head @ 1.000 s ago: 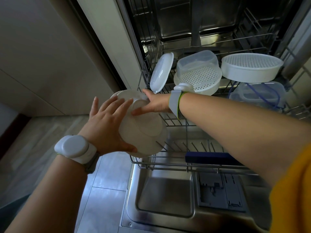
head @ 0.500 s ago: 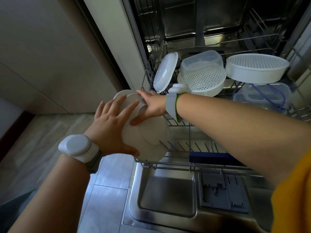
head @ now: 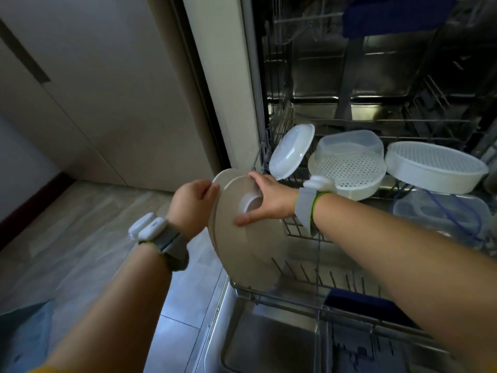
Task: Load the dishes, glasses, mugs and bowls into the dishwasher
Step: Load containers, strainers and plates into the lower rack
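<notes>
Right now, from the head camera, your two hands share a stack of pale plates held on edge over the front left corner of the lower rack. Your left hand curls round the stack's far rim from outside the rack, its grip clamped on the plates, most likely to take the weight and keep them upright. Your right hand reaches across from the rack side, fingers hooked over the top rim and thumb pressed to the near plate's face beside its raised foot ring; that grip is also closed on the plates (probably to peel the near one off or steer it). The bottom edge sits just above the rack's tines, which looks deliberate: standing plates slot between tines, flat ones would not.

Further back in the same rack a white lid leans on the wire, with a perforated steamer basket beside it and a second strainer tray to its right, so the rear is taken and the front rows are free. The dishwasher door lies open below.
</notes>
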{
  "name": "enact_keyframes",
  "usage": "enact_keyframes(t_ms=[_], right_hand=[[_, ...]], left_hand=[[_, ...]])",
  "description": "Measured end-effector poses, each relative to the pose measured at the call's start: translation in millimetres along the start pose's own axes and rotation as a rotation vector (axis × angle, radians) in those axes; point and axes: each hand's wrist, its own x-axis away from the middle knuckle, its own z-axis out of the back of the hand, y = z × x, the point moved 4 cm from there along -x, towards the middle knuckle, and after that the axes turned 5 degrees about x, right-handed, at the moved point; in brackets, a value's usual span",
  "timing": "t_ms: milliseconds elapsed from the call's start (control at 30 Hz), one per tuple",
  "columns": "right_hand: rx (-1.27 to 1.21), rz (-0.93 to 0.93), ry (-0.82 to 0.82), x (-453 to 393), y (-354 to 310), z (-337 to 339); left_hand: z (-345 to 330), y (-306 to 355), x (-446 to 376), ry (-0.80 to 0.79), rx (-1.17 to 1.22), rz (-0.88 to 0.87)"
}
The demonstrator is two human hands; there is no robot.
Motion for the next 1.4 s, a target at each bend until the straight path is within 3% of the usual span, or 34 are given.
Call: enact_keyframes(t_ms=[367,833,1033,1200,1400], right_hand=[[-0.059,-0.028,-0.017,2,-3,17],[-0.155,-0.082,-0.044,2,-7,15],[-0.196,-0.080,-0.055,-1,-1,14],[-0.515,-0.175,-0.050,-3,-6,8],[-0.519,-0.284,0.053,-1,-21,5]], left_hand=[[5,25,-29,-0.053,-0.328,-0.108],[94,62,-24,0.514,-0.288,-0.315],[82,48,-21,0.535,-0.233,-0.324],[77,40,-24,0.511,-0.196,-0.347],[77,50,-30,0.511,-0.118,-0.387]])
